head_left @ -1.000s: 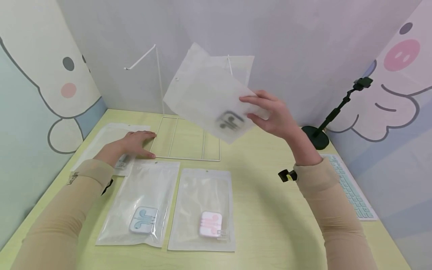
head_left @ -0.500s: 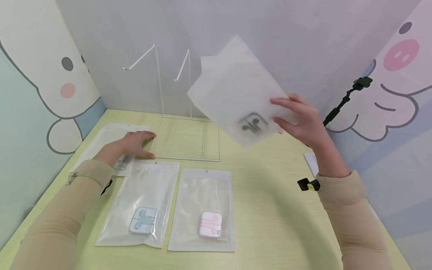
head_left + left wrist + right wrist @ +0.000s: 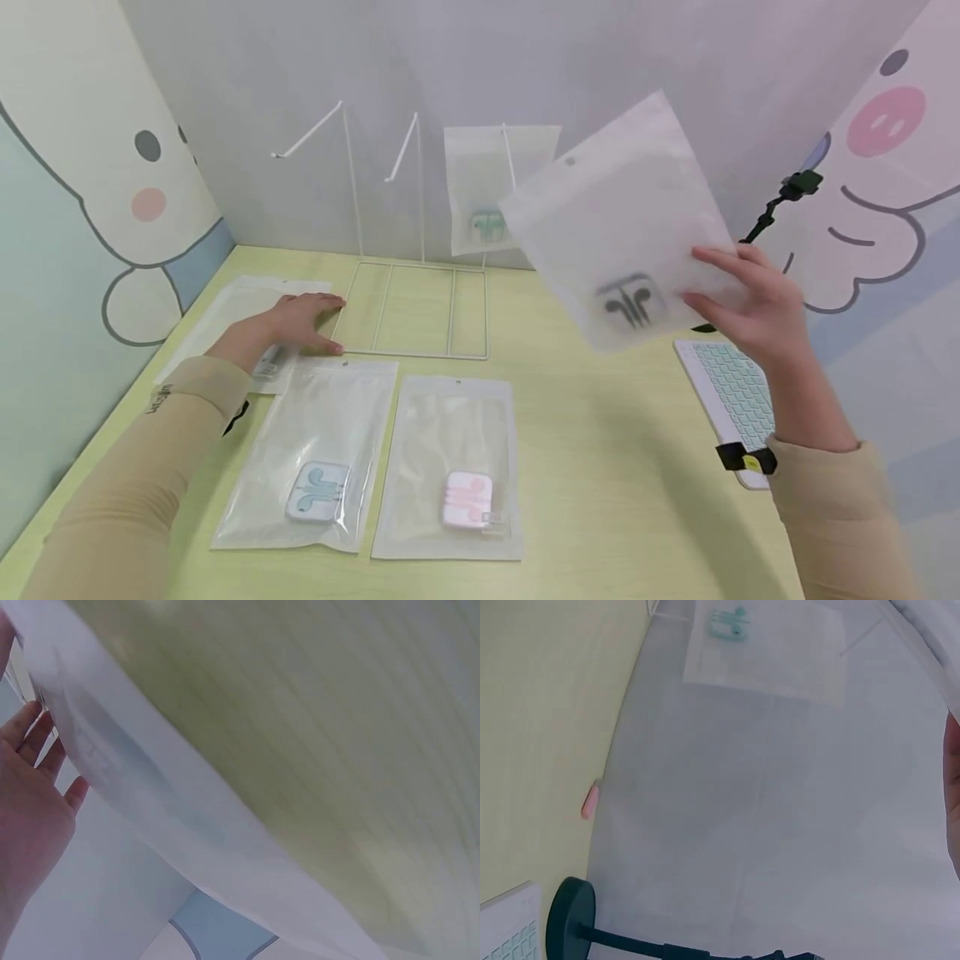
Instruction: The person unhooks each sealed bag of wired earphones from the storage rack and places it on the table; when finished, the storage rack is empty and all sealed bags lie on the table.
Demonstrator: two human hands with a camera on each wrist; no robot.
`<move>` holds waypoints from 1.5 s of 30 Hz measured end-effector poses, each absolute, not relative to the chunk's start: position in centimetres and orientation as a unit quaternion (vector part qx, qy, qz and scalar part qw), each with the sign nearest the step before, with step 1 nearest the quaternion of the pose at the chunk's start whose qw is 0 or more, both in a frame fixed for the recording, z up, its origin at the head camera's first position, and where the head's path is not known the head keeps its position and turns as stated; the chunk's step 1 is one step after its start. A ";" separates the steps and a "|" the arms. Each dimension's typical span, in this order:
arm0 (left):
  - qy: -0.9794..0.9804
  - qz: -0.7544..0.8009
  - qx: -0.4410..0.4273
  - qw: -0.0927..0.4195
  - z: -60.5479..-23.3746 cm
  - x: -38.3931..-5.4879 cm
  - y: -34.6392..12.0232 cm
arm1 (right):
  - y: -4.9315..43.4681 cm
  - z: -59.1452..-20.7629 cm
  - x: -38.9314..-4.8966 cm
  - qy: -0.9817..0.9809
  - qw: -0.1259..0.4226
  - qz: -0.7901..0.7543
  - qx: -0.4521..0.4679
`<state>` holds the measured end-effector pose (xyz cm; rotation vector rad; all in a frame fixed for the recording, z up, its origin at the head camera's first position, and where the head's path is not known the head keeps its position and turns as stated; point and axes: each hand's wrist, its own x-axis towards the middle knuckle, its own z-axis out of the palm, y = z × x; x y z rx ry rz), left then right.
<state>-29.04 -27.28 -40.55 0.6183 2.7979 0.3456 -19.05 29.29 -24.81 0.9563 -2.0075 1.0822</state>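
My right hand pinches the lower right edge of a frosted zip bag that holds black earphones. The bag is raised, tilted, with its punched hole at the upper left. My left hand has its fingers spread at the left edge of a white wire display rack, partly over a bag at back left. On the rack's right hook hangs a bag with green earphones; the other two hooks are bare. A bag with blue earphones and one with pink earphones lie in front.
A white keyboard lies at the right, partly behind my right arm. Beside it stands a black stand with a thin upright arm. A small pink object sits by the back wall. Cartoon-printed walls enclose the table.
My right hand has moved right and a little down, turning the bag with black earphones. The hanging bag has come fully into view behind it. My left hand stays where it was.
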 end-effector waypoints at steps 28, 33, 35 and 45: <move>0.962 0.111 0.212 0.132 -40.7 -29.1 -27.2 | 35.1 -32.3 -11.7 -0.887 0.218 0.342 0.222; 0.962 0.110 0.213 0.133 -40.7 -29.2 -27.4 | 34.1 -33.6 -10.8 -0.908 0.161 0.336 0.192; 0.962 0.113 0.213 0.130 -40.6 -29.2 -27.4 | 33.7 -34.1 -10.3 -0.915 0.138 0.336 0.175; 0.962 0.115 0.214 0.127 -40.4 -29.1 -27.1 | 33.3 -37.1 -9.6 -0.925 0.081 0.328 0.175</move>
